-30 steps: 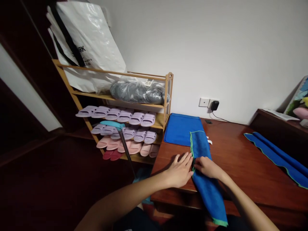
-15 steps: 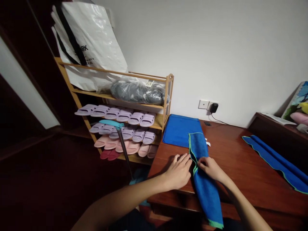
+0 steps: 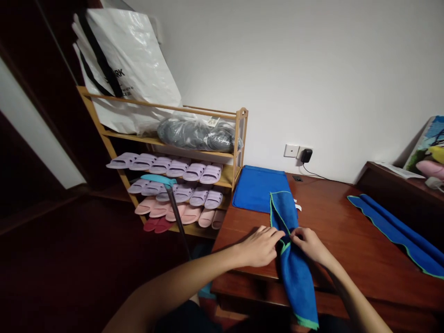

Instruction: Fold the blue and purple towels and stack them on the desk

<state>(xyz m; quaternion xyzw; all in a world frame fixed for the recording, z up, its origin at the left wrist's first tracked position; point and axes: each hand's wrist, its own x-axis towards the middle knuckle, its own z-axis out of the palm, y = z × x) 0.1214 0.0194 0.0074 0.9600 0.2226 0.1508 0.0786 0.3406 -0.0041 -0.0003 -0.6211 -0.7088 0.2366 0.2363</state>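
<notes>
So the blue cloth lies near the desk's left edge, draped over the front edge. It's in a long strip, but the top layer gapes mid-length, so not flat yet. Right hand is palm-down, pinching the green hem; left hand reaches across, fingers bent, grip unclear tbh.

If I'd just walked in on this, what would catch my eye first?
Probably the vivid blue cloth with green edging, lying across the wooden desk and hanging over its front edge, with the left hand and right hand at its middle. Next, the big white bag on top of the shoe rack, above rows of lilac and pink slippers.
</notes>
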